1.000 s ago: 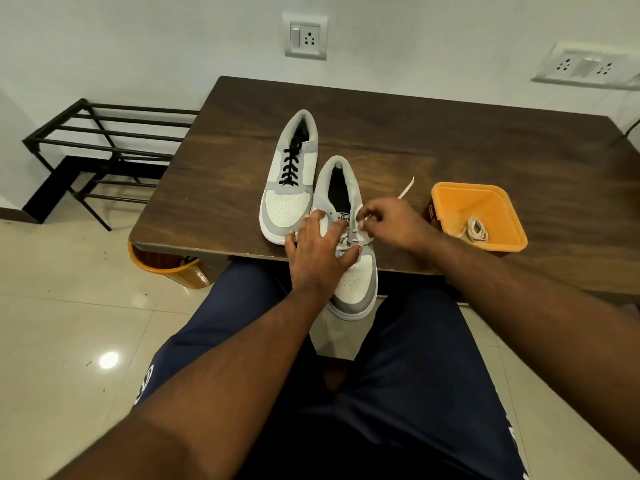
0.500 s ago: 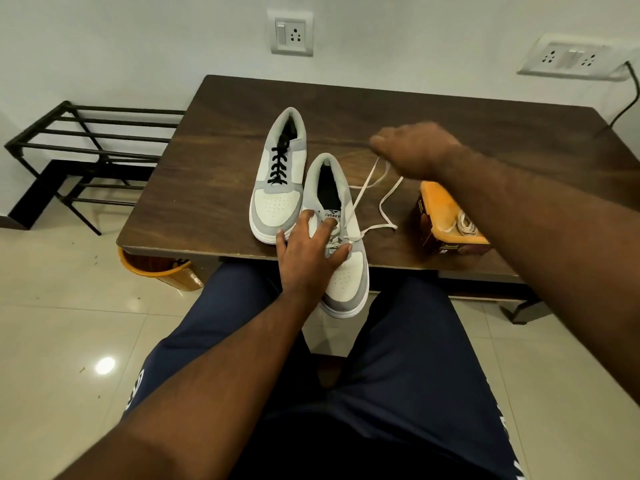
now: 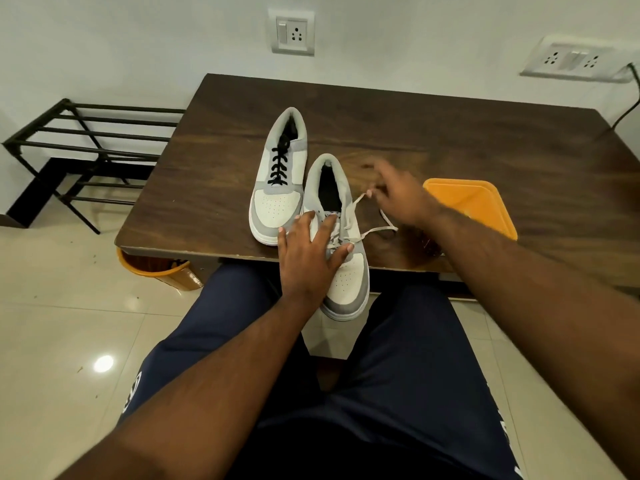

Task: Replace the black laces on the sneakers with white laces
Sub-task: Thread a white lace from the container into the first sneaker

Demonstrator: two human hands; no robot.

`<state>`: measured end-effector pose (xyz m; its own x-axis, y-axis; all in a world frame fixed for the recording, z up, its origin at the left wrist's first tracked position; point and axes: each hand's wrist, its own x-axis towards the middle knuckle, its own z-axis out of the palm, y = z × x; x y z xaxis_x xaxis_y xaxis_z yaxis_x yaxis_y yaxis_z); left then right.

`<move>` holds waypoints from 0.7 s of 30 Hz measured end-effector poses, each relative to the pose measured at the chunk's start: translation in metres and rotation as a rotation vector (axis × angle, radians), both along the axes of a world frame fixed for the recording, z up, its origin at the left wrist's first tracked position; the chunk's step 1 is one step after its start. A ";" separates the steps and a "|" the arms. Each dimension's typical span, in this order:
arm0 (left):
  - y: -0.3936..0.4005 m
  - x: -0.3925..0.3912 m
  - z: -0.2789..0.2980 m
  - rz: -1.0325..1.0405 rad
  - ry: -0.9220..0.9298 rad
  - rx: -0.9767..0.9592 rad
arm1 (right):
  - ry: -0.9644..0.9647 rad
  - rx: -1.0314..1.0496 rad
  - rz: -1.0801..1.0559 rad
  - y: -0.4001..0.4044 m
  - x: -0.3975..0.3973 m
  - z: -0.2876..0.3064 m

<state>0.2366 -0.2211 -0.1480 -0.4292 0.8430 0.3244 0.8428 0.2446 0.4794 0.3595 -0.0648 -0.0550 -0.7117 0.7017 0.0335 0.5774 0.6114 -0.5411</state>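
Two grey-and-white sneakers lie on the dark wooden table (image 3: 450, 133). The far sneaker (image 3: 280, 178) carries black laces (image 3: 279, 164). The near sneaker (image 3: 341, 244) overhangs the table's front edge and is partly threaded with a white lace (image 3: 372, 231), whose loose strands trail to the right. My left hand (image 3: 310, 251) presses flat on the near sneaker's lower eyelets, fingers straight. My right hand (image 3: 398, 199) hovers just right of that sneaker's opening, blurred by motion; the lace end reaches its fingertips, but a grip is not clear.
An orange tray (image 3: 485, 202) sits on the table to the right, partly behind my right forearm. An orange bin (image 3: 156, 268) stands under the table's left corner. A black metal rack (image 3: 86, 150) stands on the floor at left. My legs are below the table edge.
My right hand has come down from its raised pull over the table to just beside the near sneaker, and the white lace strands have gone slack. My left hand stays on the sneaker.
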 end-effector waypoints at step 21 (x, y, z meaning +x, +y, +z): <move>-0.058 0.010 0.020 -0.039 -0.694 0.225 | 0.552 -0.827 -0.400 -0.145 0.028 -0.017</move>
<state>0.2467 -0.2793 -0.1278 -0.5702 0.8066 0.1558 0.3323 0.0530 0.9417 0.3877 -0.2102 -0.0721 -0.4567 0.8328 -0.3127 0.2034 -0.2445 -0.9481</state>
